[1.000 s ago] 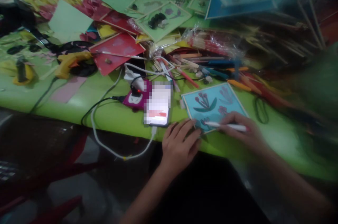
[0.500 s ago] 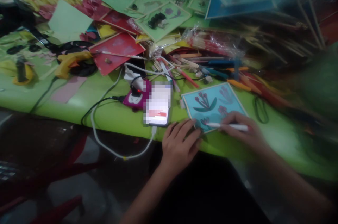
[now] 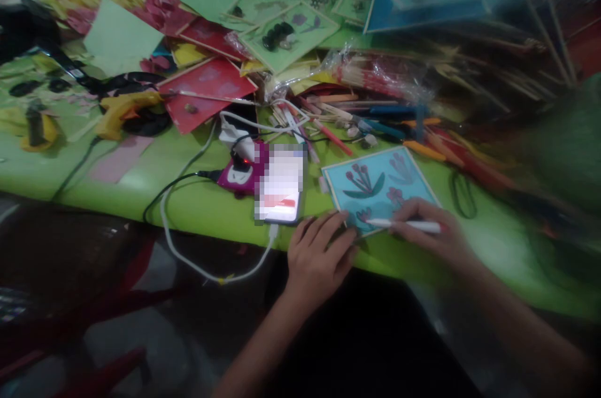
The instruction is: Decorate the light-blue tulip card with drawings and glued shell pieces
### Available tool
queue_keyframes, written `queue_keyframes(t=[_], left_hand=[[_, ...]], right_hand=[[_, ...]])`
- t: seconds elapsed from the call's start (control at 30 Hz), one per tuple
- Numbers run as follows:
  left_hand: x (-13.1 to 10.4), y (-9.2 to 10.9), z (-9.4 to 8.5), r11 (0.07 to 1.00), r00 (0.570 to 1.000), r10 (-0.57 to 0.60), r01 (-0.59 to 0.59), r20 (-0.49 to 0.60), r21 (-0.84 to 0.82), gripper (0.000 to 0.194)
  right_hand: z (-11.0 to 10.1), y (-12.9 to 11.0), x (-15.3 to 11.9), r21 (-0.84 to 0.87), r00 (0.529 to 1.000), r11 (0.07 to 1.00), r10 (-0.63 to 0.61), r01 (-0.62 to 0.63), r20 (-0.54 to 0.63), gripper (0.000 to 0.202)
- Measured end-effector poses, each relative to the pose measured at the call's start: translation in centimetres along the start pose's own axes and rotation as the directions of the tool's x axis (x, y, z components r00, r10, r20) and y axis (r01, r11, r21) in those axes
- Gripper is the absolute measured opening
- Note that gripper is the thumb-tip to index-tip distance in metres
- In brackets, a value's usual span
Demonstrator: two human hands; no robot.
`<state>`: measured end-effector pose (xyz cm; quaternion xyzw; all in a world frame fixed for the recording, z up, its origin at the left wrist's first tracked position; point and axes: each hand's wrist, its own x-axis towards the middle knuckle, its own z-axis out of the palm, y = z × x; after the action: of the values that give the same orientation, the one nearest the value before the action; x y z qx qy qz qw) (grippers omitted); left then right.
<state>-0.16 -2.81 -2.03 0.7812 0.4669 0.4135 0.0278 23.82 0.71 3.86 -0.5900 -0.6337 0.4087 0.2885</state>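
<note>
A: Start with the card. Where is it?
B: The blue card [image 3: 382,190] lies flat on the green counter [image 3: 117,194], near the front edge, slightly askew. Pale strips border it. Flower shapes, red and pink with green leaves, show on its face.

A: The pen?
B: White pen [image 3: 422,226], nearly level, its tip at the flower in the card's near-left part. Whether the tip touches cannot be told.

A: Right hand?
B: The right hand [image 3: 444,240] grasps the pen between thumb and fingers, over the card's near-right side.

A: Left hand?
B: The left hand [image 3: 322,251] is palm down, unclenched, fingertips at the card's near-left corner. Its underside is hidden.

A: Next outward?
B: Left of the card, a lit phone [image 3: 282,198], screen blurred out, with a white cable [image 3: 273,233] in its near end. Just beside it, a magenta power strip [image 3: 228,181].

A: Beyond those?
B: Behind the card, a red marker [image 3: 333,137] among loose sticks. Behind the strip, a red card [image 3: 213,77]; farther back, a green card [image 3: 282,61] bearing dark lumps. Far left, a yellow glue gun [image 3: 117,117].
</note>
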Motion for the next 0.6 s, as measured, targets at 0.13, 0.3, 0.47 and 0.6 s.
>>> queue_keyframes(t=[0.13, 0.3, 0.47, 0.6], left_hand=[[-0.01, 0.00, -0.01, 1.000, 1.000, 0.000, 0.000, 0.005, 0.003, 0.019], [0.15, 0.06, -0.13, 1.000, 1.000, 0.003, -0.003, 0.003, 0.007, 0.018], [0.08, 0.03, -0.05, 1.000, 1.000, 0.004, -0.004, 0.002, 0.005, 0.018], [0.01, 0.03, 0.00, 1.000, 1.000, 0.002, -0.002, 0.007, 0.002, 0.018]], right_hand=[[0.06, 0.16, 0.03, -0.001, 1.000, 1.000, -0.015, 0.015, -0.020, 0.033], [0.01, -0.21, 0.05, 0.002, 0.999, 0.999, -0.037, 0.037, -0.012, 0.030], [-0.02, -0.22, 0.09, 0.000, 0.999, 0.999, -0.035, 0.035, -0.015, 0.030], [0.01, 0.04, 0.01, -0.002, 0.999, 0.999, -0.036, 0.036, -0.012, 0.028]])
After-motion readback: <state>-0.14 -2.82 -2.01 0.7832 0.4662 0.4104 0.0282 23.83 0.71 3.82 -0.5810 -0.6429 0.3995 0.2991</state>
